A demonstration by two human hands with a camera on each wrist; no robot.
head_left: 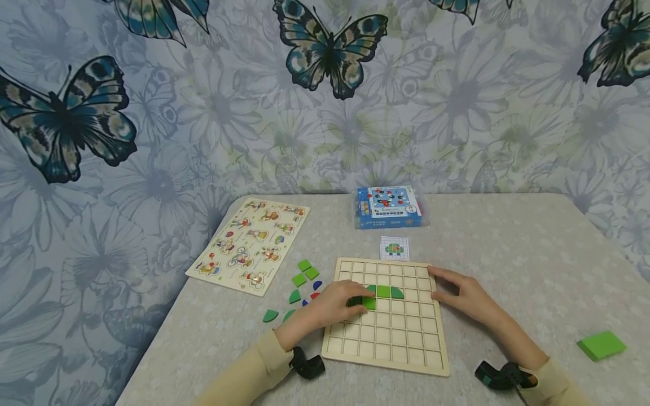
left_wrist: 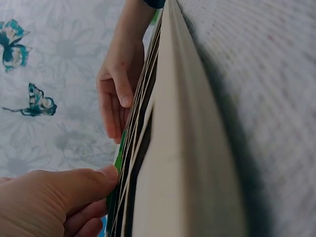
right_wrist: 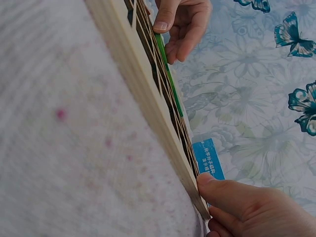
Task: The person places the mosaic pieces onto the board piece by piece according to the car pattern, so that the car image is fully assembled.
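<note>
A wooden grid board lies on the table. My left hand reaches over its left part, thumb and index finger at a light green square tile; in the left wrist view the thumb meets a green tile at the board's surface. A dark green tile lies partly hidden under this hand. In the row above sit another light green square and a dark green quarter-round tile. At the board's upper right edge, my right hand holds the rim with thumb and fingers.
Several loose green tiles, with blue and red ones, lie left of the board. A picture card lies behind it, before a blue box. A wooden picture board is at left, a green block at right.
</note>
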